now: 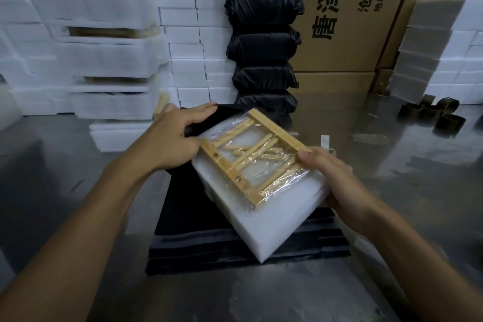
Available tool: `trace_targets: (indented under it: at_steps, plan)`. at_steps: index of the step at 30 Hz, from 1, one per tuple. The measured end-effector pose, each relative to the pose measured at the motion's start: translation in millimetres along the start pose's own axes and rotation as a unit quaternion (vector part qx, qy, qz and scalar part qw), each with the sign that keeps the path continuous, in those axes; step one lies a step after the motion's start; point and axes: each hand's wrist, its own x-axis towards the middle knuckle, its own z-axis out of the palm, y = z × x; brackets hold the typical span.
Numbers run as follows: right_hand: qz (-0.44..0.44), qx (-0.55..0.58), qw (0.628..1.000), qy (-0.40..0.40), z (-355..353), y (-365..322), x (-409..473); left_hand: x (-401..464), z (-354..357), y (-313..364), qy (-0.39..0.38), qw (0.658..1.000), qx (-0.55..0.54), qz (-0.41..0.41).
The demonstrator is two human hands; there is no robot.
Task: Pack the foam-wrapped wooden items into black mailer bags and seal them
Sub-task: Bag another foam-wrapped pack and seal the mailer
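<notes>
cardboard box (352,15) printed 唐泽, 沧州, 地址, 河北, rest cut off

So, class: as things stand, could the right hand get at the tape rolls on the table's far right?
Probably not at once. The right hand grips the foam-wrapped wooden item; the tape rolls lie apart with bare table between, so it must let go first.
</notes>
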Motion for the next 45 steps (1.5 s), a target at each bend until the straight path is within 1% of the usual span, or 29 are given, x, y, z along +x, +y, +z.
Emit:
trace_targets:
  at_steps: [2,4,6,9,13,15,18,20,23,25,28,31,34,37,39,41,42,43,45]
  plan:
    - [0.006,-0.004,1.000,-0.010,2,0,0,1,6,7,0.050,0.998,0.028,0.008]
    - [0.011,-0.014,1.000,-0.022,6,-1,-2,1,14,13,0.092,0.992,0.081,0.036]
    - [0.015,-0.026,0.999,-0.032,12,-3,-5,2,21,15,0.079,0.988,0.126,0.050]
    - [0.009,-0.056,0.998,-0.031,18,-8,-12,3,19,15,0.054,0.984,0.171,0.023]
    - [0.003,-0.071,0.997,-0.032,21,-18,-19,5,8,15,0.001,0.981,0.191,-0.011]
    - [-0.004,-0.081,0.996,-0.026,21,-20,-22,8,5,17,-0.010,0.982,0.189,0.003]
    - [-0.016,-0.092,0.995,-0.024,20,-21,-23,12,6,25,-0.014,0.983,0.174,0.055]
    - [-0.013,-0.094,0.995,-0.025,20,-21,-22,13,10,29,-0.011,0.980,0.182,0.082]
    - [-0.005,-0.062,0.998,-0.015,24,-17,-20,14,18,37,-0.032,0.974,0.194,0.109]
    - [0.013,-0.022,1.000,-0.002,27,-12,-17,11,20,43,-0.048,0.974,0.182,0.126]
    - [0.031,0.028,0.999,0.027,32,-5,-12,7,22,47,-0.043,0.972,0.165,0.159]
    - [0.054,0.082,0.994,0.053,34,-1,-7,8,21,49,-0.036,0.970,0.172,0.170]
    - [0.057,0.103,0.990,0.077,36,2,-7,9,25,50,-0.018,0.973,0.169,0.159]
    - [0.070,0.094,0.990,0.080,38,4,-7,7,28,40,0.032,0.975,0.174,0.131]
    - [0.092,0.090,0.989,0.074,39,4,-7,6,30,26,0.083,0.972,0.212,0.061]
    - [0.111,0.089,0.989,0.045,40,2,-9,4,32,13,0.107,0.968,0.225,-0.020]
    - [0.107,0.057,0.992,0.032,40,1,-10,2,32,8,0.110,0.973,0.200,-0.042]
    - [0.086,-0.009,0.996,0.034,38,-1,-11,1,32,5,0.106,0.980,0.160,-0.042]
    - [0.005,-0.151,0.986,0.071,35,-6,-9,-2,30,1,0.090,0.990,0.104,0.004]
